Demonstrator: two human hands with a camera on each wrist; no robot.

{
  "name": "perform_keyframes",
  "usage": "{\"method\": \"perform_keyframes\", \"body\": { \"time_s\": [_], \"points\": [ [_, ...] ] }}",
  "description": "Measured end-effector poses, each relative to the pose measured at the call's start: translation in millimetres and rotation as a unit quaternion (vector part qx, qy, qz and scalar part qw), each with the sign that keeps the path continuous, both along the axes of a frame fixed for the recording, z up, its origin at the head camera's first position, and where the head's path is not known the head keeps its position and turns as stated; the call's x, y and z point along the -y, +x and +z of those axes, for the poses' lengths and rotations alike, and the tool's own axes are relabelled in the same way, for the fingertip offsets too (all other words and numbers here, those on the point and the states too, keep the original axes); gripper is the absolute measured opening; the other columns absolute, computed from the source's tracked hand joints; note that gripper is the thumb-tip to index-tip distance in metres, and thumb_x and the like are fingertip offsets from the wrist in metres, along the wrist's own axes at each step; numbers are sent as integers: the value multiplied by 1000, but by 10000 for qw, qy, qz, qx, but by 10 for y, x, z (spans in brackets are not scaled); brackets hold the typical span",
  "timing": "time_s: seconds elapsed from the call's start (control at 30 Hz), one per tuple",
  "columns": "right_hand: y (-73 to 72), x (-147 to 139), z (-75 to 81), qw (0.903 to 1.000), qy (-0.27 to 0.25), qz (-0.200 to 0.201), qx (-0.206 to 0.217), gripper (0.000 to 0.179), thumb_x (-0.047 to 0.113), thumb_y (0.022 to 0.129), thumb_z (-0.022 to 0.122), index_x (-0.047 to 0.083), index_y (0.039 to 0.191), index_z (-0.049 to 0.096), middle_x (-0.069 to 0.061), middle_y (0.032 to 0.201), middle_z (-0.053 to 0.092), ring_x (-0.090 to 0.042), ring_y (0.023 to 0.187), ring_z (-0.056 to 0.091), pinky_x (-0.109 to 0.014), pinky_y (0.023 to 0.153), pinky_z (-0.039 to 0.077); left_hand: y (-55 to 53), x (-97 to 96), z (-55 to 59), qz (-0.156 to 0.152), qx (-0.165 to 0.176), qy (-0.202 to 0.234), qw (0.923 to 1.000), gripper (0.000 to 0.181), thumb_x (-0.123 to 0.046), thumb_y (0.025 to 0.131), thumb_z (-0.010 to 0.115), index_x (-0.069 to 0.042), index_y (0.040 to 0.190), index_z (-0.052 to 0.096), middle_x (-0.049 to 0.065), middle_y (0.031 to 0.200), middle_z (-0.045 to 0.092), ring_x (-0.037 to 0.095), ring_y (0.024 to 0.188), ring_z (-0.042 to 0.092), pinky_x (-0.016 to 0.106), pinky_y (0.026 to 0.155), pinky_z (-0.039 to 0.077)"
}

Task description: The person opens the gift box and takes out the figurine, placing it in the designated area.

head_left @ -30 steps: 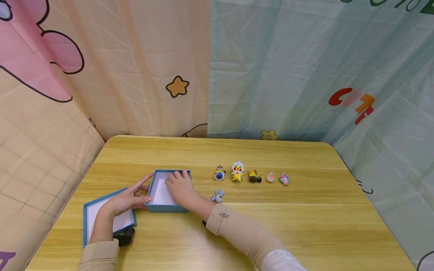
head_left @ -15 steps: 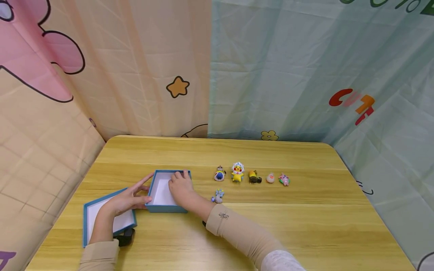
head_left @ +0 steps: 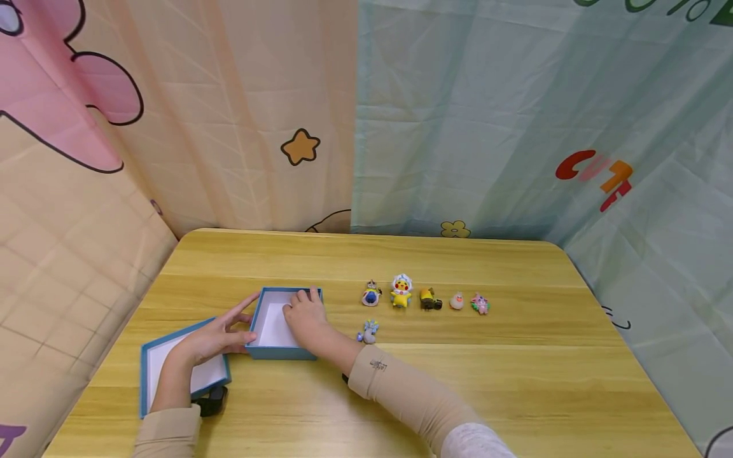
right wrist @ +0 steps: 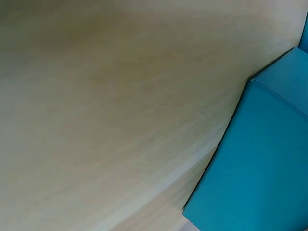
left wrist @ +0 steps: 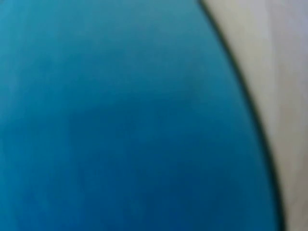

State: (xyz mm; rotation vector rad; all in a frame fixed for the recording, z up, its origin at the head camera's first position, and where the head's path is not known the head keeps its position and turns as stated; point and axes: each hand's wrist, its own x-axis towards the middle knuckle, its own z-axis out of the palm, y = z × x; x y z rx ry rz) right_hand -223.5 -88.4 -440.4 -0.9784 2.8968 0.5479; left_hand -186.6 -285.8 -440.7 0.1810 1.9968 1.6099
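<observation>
A blue box [head_left: 282, 352] with a white inside stands on the table, its top uncovered. Against its left side, my left hand [head_left: 203, 343] lies with thumb and forefinger spread along the wall. My right hand [head_left: 306, 320] reaches over the front right of the box, fingers bent down inside it. Its fingertips are hidden, so I cannot tell whether they hold anything. In the right wrist view, the blue box wall [right wrist: 260, 163] stands near wood grain. A blurred blue surface [left wrist: 134, 120] fills most of the left wrist view.
Under my left forearm lies the blue box lid [head_left: 150, 375], white inside up. Right of the box, several small toy figures stand in a row, among them a yellow one with a white hood [head_left: 401, 291]. A grey-blue figure [head_left: 369, 332] sits nearer my right wrist.
My right hand has shifted slightly to the right inside the box. The left hand, the box and the figures stay where they were.
</observation>
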Motion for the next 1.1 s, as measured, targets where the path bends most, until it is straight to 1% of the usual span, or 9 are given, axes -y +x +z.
{"method": "perform_keyframes", "body": {
  "time_s": [0.27,0.4,0.53,0.7,0.93,1.1],
  "points": [
    [-10,-16,-21,9993,-321,160,-99,41,30,90,58,27,129,49,8,128,45,-14,119,35,-42,107,22,-4,2,8,-33,-34,-23,10000,84,-17,91,58,-24,148,-4,28,136,10,29,105,48,43,87,46],
    [-13,-35,-24,9977,-587,272,-197,37,26,91,56,26,128,50,7,125,45,-14,118,35,-43,106,24,-1,0,12,-32,-26,-18,10000,84,-17,91,58,-23,148,-4,29,136,10,29,105,48,42,87,46],
    [0,-68,1,9941,-958,399,-315,37,23,91,57,25,127,51,6,124,45,-14,117,36,-44,104,27,-3,-3,16,-14,-10,-37,10000,84,-17,91,58,-23,148,-4,28,136,10,29,104,48,42,87,47],
    [27,-122,71,9897,-1182,653,-476,38,24,91,57,26,128,48,6,125,44,-13,117,36,-46,102,29,-7,-7,19,-19,1,-58,10000,83,-16,91,57,-23,148,-4,28,137,10,30,106,47,42,87,46],
    [63,-277,158,9819,-1522,806,-783,30,27,95,49,28,125,50,7,123,46,-13,112,39,-44,97,29,0,-13,35,-1,-30,-138,9999,84,-16,91,57,-22,148,-4,28,136,11,30,104,48,43,87,46],
    [105,-488,184,9773,-1752,928,-752,27,24,96,49,26,122,50,6,119,45,-14,109,38,-44,94,28,6,-12,26,-11,-47,-154,9999,85,-17,90,59,-23,148,-4,28,136,11,29,103,48,43,87,46]
  ]
}}
